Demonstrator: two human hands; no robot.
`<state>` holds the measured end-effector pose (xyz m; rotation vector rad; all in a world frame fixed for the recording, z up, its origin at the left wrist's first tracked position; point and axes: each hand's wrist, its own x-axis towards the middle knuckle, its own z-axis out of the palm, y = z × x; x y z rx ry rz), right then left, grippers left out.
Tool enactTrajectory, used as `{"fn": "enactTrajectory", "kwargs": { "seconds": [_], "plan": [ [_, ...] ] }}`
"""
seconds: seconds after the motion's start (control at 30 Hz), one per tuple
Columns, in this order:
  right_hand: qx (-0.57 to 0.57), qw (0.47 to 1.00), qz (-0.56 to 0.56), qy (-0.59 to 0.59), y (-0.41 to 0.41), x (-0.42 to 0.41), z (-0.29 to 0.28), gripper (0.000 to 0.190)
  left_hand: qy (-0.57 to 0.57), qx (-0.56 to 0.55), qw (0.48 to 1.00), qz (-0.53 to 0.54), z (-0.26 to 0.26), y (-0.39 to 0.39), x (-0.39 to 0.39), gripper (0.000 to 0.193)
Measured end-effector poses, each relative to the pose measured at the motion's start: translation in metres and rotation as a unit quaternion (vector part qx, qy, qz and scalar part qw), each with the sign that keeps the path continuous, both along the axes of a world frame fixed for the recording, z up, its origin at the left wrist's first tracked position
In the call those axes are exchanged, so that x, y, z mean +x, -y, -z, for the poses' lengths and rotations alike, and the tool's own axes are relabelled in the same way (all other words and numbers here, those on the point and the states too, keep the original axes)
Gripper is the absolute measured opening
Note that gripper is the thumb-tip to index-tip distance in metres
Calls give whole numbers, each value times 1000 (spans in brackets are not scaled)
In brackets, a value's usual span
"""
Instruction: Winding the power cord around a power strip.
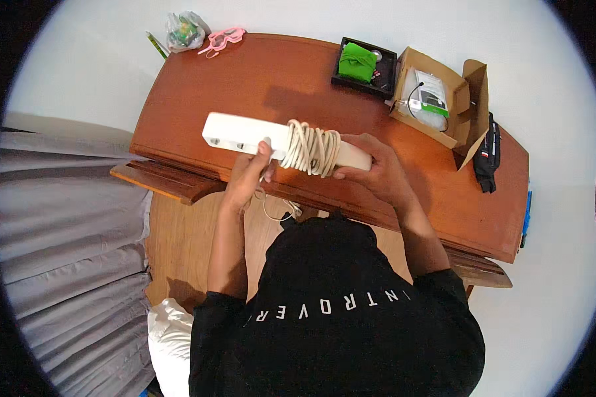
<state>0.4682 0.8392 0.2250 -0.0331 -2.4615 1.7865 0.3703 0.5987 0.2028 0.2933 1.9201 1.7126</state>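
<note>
A white power strip (pixel 246 130) is held up above the wooden table, tilted a little down to the right. Several turns of its off-white cord (pixel 311 149) wrap around the strip near its middle. My right hand (pixel 383 171) grips the strip's right end, thumb and fingers on either side. My left hand (pixel 247 177) is at the strip's lower edge, its thumb over the socket side and the loose cord between its fingers. From there the cord hangs in a loop, down to a plug (pixel 295 209) near the table's front edge.
The brown table (pixel 213 84) has a black tray (pixel 388 74) with a green cloth pouch (pixel 357 62) in it. An open cardboard box (pixel 459 94) holds packaged items and a black cable. Beside it lies a black pouch (pixel 487 159). Pink goggles (pixel 223 38) and a plastic bag (pixel 185 32) sit far left.
</note>
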Motion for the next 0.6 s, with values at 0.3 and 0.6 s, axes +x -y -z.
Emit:
{"fn": "enactTrajectory", "kwargs": {
  "seconds": [0.3, 0.6],
  "plan": [
    [256, 963, 67, -58, 24, 6, 5, 51, 110, 35, 989, -93, 4, -20, 9, 77],
    [-33, 968, 190, -160, 24, 2, 26, 61, 43, 139, 982, -122, 12, -6, 14, 66]
  ]
}}
